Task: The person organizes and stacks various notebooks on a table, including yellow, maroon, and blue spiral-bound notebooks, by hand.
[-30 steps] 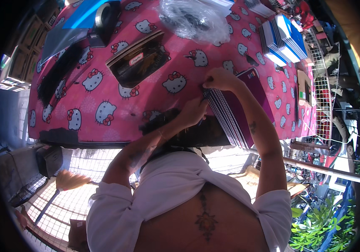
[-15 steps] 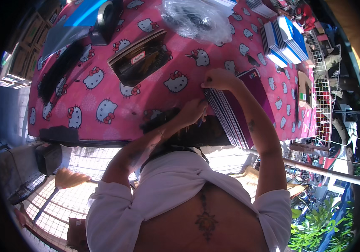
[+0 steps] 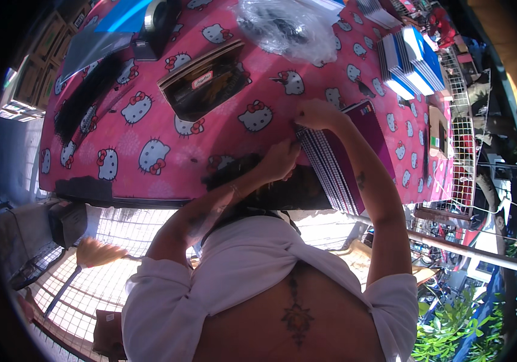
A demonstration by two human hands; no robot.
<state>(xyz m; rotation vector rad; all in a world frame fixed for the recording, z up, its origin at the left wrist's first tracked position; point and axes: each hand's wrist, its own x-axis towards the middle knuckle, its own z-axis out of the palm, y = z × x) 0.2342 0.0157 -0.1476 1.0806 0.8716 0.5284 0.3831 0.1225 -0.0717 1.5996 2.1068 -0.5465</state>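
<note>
Table (image 3: 264, 90) is the biggest item: pink cartoon-cat cover, black worn patches along the near edge. Straw broom (image 3: 98, 252) is off the table, lower left. Clear plastic bag (image 3: 285, 30), crumpled, at the far middle, something dark inside. Purple notebooks (image 3: 374, 134) sit at the near edge, right of centre, fanned so several spiral-bound edges (image 3: 325, 169) show side by side, facing left; right forearm crosses over the covers. Blue-and-white notebooks (image 3: 406, 63) stacked far right, well apart from the purple ones. Dark box (image 3: 207, 84) with tan cardboard edge and a red-and-white label lies slanted, left of centre. Tape dispenser (image 3: 153, 36), black with a pale roll, far left, next to a blue sheet (image 3: 127, 17). Hands are near each other with a gap between. Right hand (image 3: 319, 114): fingers curled at the far end of the bindings; can't tell if it's pinching anything. Left hand (image 3: 282, 160): fingers curled in, just left of the bindings, nearer the body; can't tell what, if anything, it grips.
</note>
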